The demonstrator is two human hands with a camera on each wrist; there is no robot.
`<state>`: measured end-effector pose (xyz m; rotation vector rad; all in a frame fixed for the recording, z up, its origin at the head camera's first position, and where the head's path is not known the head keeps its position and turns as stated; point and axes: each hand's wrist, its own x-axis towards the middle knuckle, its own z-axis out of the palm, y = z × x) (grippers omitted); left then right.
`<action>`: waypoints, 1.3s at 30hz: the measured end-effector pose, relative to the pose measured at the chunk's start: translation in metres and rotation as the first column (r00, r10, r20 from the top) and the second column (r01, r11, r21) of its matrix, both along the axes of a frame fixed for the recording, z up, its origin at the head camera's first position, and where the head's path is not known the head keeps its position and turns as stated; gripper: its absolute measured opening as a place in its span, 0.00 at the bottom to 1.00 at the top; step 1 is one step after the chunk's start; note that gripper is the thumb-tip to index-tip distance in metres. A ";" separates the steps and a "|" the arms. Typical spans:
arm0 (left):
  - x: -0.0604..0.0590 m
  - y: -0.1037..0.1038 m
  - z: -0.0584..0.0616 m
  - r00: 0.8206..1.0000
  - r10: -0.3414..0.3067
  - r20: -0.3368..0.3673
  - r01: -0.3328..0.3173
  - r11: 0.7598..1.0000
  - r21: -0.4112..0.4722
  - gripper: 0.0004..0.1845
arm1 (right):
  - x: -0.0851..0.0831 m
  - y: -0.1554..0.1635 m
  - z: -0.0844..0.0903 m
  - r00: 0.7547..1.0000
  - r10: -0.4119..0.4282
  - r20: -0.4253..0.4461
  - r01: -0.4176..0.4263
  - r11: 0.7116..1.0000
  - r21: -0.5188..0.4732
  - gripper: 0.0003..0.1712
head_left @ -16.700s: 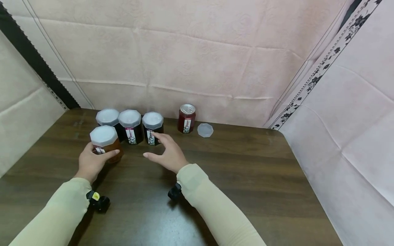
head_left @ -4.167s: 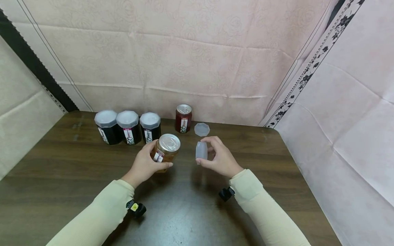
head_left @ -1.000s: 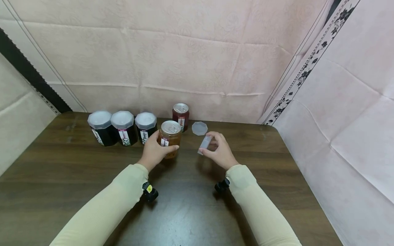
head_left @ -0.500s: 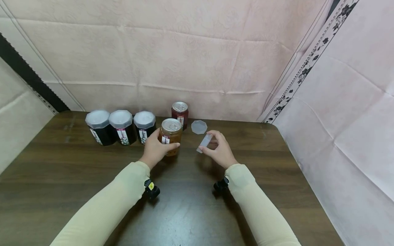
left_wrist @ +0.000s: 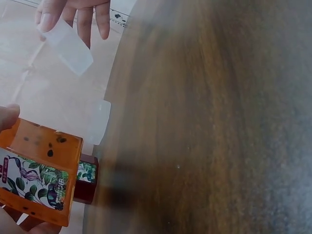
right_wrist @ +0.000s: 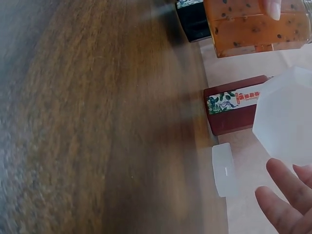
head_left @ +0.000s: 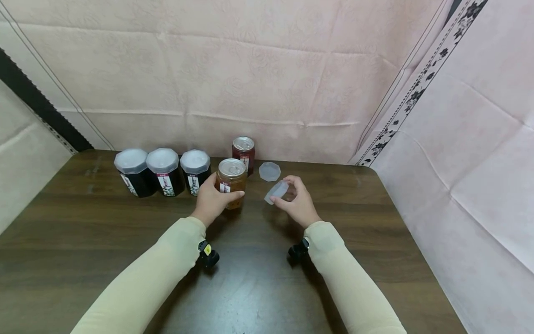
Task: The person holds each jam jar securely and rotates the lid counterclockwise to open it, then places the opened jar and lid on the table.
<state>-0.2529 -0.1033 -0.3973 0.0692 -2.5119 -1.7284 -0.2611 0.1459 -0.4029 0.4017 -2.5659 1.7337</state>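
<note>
Orange jar (head_left: 231, 183), its metal top bare, stands on the desk (head_left: 104, 241) with the left hand (head_left: 212, 204) fingers wrapped around it. Just right of them, the right hand (head_left: 298, 204) pinches a translucent lid (head_left: 276, 191), tilted, above the desk.

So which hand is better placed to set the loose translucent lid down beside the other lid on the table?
Probably the right. The right hand already pinches the translucent lid and sits just in front of the lid on the table. The left hand has its grip round the orange jar.
</note>
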 end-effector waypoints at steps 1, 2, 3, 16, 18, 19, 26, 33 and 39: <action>-0.001 0.000 0.000 1.000 0.003 0.005 -0.003 1.000 0.005 0.39 | 0.000 0.000 0.000 1.000 -0.002 0.002 0.002 1.000 0.000 0.32; -0.002 0.000 -0.001 1.000 0.006 0.012 -0.006 1.000 0.009 0.40 | 0.002 -0.001 0.005 1.000 -0.004 0.015 0.004 1.000 -0.003 0.33; -0.002 0.000 -0.001 1.000 0.009 0.018 -0.009 1.000 0.012 0.40 | 0.002 -0.002 0.004 1.000 -0.005 0.020 0.005 1.000 -0.004 0.33; -0.009 0.004 -0.006 0.999 0.036 0.036 -0.036 0.999 0.009 0.41 | -0.009 0.000 -0.012 0.999 -0.025 0.029 0.026 0.999 -0.042 0.32; -0.011 0.006 -0.006 0.999 0.035 0.031 -0.035 0.999 0.007 0.41 | -0.010 0.001 -0.014 0.999 -0.025 0.040 0.027 0.998 -0.053 0.33; -0.011 0.006 -0.007 0.999 0.036 0.029 -0.036 0.999 0.005 0.41 | -0.011 0.001 -0.015 0.999 -0.025 0.046 0.028 0.998 -0.058 0.33; -0.016 0.009 -0.010 0.999 0.037 0.024 -0.036 0.999 -0.007 0.40 | -0.017 0.001 -0.018 0.997 -0.021 0.073 0.025 0.998 -0.063 0.34; -0.023 0.011 -0.009 0.998 0.054 0.027 -0.053 0.998 -0.020 0.41 | -0.025 0.001 -0.020 0.990 0.003 0.138 0.012 0.995 -0.102 0.35; -0.028 0.013 -0.008 0.997 0.063 0.045 -0.062 0.998 -0.020 0.42 | -0.028 -0.002 -0.022 0.990 -0.023 0.142 0.039 0.993 -0.110 0.35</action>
